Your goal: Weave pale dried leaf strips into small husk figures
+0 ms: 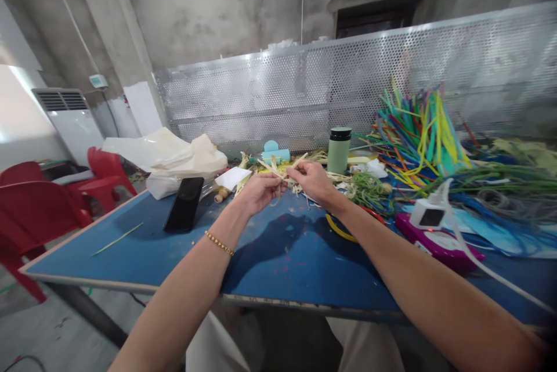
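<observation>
Above the middle of the blue table, my left hand [261, 192] and my right hand [314, 181] are close together, fingers closed on pale straw strips [278, 171]. The strips cross between the fingertips, and some ends stick up and outward. How they are joined is too small to make out. A gold bead bracelet [219, 242] circles my left wrist. Behind the hands lie more pale dry strips and a light blue cylinder [277, 155]. A green flask [339, 150] with a dark lid stands upright just beyond my right hand.
A black phone [184, 205] and white plastic bags [183, 157] lie left on the table [278, 270]. Colourful strips [429, 134] pile up at right, near a magenta power block [439, 242] with a plugged charger [427, 213] and white cable. A perforated metal panel [261, 87] borders the back.
</observation>
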Action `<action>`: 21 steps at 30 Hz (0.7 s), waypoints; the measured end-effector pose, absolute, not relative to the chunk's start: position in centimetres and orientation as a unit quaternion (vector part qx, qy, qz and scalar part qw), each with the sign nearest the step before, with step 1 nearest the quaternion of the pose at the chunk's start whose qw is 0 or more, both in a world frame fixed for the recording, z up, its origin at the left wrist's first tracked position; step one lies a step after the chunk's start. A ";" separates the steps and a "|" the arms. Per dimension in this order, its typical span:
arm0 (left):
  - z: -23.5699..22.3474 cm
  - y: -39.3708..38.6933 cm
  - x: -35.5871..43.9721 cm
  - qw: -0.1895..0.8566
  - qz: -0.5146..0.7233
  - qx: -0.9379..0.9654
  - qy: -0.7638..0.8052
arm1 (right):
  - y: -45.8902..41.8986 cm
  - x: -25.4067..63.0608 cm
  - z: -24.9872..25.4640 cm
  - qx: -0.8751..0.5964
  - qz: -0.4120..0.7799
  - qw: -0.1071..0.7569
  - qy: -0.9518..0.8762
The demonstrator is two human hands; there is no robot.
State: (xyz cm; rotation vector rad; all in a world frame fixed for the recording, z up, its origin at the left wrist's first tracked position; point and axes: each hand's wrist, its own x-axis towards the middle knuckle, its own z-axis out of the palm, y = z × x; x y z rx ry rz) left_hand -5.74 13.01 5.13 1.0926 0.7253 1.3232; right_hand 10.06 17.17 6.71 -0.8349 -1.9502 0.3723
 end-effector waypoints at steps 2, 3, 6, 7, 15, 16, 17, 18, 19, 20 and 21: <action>5.2 13.0 -5.8 0.594 0.573 0.467 0.319 | 17.0 10.1 6.8 -0.340 0.173 0.473 -0.794; 5.3 13.0 -5.9 0.593 0.574 0.466 0.320 | 16.9 10.1 6.8 -0.339 0.189 0.469 -0.794; 5.4 13.0 -5.9 0.592 0.581 0.462 0.313 | 16.9 10.1 6.5 -0.333 0.236 0.437 -0.801; 5.4 13.0 -5.9 0.591 0.584 0.461 0.311 | 16.9 10.1 6.4 -0.325 0.250 0.425 -0.807; 4.9 13.3 -5.9 0.548 0.595 0.495 0.317 | 16.7 10.1 6.4 -0.291 0.301 0.398 -0.816; 4.8 13.3 -5.9 0.540 0.595 0.502 0.320 | 16.6 10.0 6.4 -0.290 0.302 0.394 -0.818; 4.7 13.4 -5.9 0.533 0.595 0.507 0.325 | 16.5 10.0 6.4 -0.289 0.305 0.388 -0.820; 4.7 13.4 -5.9 0.527 0.594 0.510 0.330 | 16.4 9.9 6.4 -0.289 0.310 0.383 -0.821; 4.6 13.4 -5.9 0.523 0.594 0.512 0.334 | 16.4 9.9 6.4 -0.288 0.315 0.379 -0.821; 4.6 13.4 -5.9 0.522 0.593 0.511 0.337 | 16.3 9.9 6.5 -0.286 0.319 0.377 -0.821; 4.6 13.4 -5.9 0.524 0.593 0.510 0.338 | 16.2 9.9 6.5 -0.283 0.323 0.375 -0.822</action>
